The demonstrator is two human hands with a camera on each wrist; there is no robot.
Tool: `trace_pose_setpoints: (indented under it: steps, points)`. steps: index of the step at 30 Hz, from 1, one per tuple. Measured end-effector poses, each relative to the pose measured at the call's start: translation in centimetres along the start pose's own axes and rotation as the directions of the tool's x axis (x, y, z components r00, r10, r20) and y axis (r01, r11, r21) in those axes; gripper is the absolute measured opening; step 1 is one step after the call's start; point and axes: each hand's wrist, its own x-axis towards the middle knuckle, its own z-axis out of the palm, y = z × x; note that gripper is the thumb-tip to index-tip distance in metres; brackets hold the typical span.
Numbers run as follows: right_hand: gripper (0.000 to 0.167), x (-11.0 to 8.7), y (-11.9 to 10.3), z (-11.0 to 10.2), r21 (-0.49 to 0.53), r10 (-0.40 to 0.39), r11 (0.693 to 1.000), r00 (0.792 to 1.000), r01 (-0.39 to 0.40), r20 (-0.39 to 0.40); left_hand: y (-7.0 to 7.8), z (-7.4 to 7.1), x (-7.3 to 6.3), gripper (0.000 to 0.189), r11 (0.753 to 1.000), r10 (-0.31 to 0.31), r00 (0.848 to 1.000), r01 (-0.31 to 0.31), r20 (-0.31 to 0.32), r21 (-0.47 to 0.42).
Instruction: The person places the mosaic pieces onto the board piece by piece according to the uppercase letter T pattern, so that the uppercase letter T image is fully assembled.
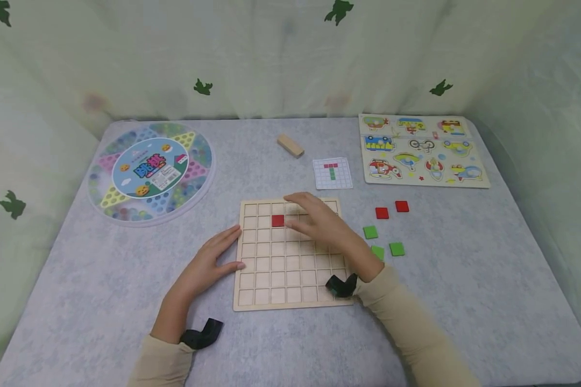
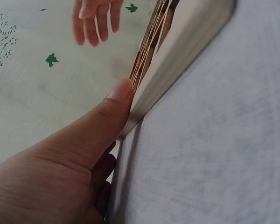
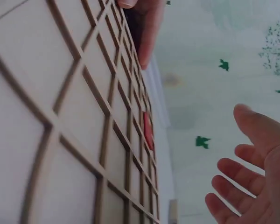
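A square wooden grid board [image 1: 278, 279] lies on the table in the head view. One red square tile [image 1: 278, 221] sits in a cell of its second row; the right wrist view shows the same red tile [image 3: 148, 130]. My left hand [image 1: 210, 258] touches the board's left edge with thumb and fingertips, fingers fairly straight; the left wrist view has the thumb [image 2: 91, 123] against that edge. Above the board's upper right part hovers my right hand [image 1: 319, 220], fingers spread and apart from the tile. Nothing shows between the fingers of the right hand [image 3: 252, 172] in its wrist view.
Right of the board lie two red tiles [image 1: 382, 213] and several green tiles [image 1: 397, 249]. Behind it are a pattern card [image 1: 341, 180] with a T shape and a wooden block [image 1: 290, 145]. A vehicle puzzle board [image 1: 402, 180] and a round Chinese checkers box [image 1: 203, 199] stand farther back.
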Motion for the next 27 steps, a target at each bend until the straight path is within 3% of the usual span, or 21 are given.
trace_pose_setpoints:
  steps: [6,12,19,27]
  points:
    - [0.066,-3.0,0.7,-3.9,-0.113,-0.05,0.993,0.989,0.034,-0.137,-0.1,0.0,0.0,0.076,1.0,0.009,1.0,-0.009,-0.007,-0.003]
    - [0.069,-6.5,3.3,-6.4,-0.16,0.045,0.983,0.971,-0.084,-0.234,0.0,-0.1,-0.1,0.076,1.0,0.011,1.0,-0.011,-0.006,-0.007]
    - [0.069,-9.2,6.6,-7.5,-0.165,0.148,0.967,0.953,-0.196,-0.264,0.0,0.0,0.0,0.076,1.0,0.01,1.0,-0.01,-0.007,0.001]
    - [0.062,-10.4,9.2,-7.4,-0.115,0.178,0.969,0.939,-0.22,-0.293,0.1,-0.1,0.0,0.076,1.0,0.005,1.0,-0.005,-0.006,0.003]
